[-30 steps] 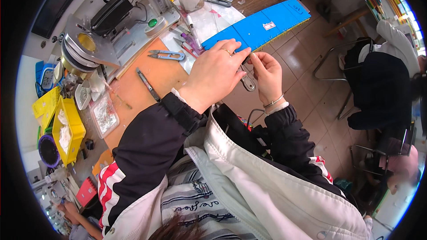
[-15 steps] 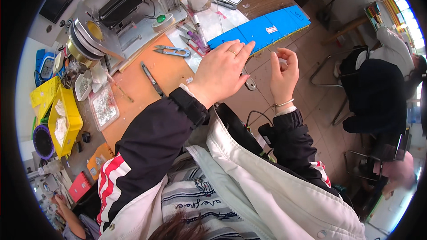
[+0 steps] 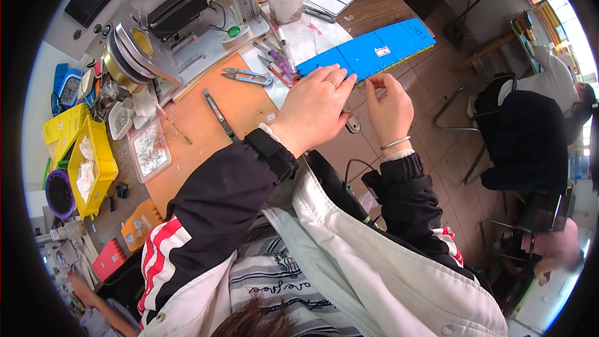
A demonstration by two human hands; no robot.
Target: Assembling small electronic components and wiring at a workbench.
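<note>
To my right, tiled floor runs to a chair draped in dark cloth, with a person in white past it. The table carries a metal machine along its far edge, an orange sheet over its middle and a yellow bin at its left end. The blue strip lies at the table's right edge, its yellow fringe toward the floor. My left hand lies over its near end, thumb apart from the other fingers; a metal handle shows beneath, and I cannot tell whether I grip it. My right hand is the change: half a second ago it stood off from the strip, and now its thumb and forefinger are drawn nearly together at the fringed edge, beside my left fingertips. So both hands are back at one stretch of that edge; whether anything thin sits in my right fingers I cannot tell
</note>
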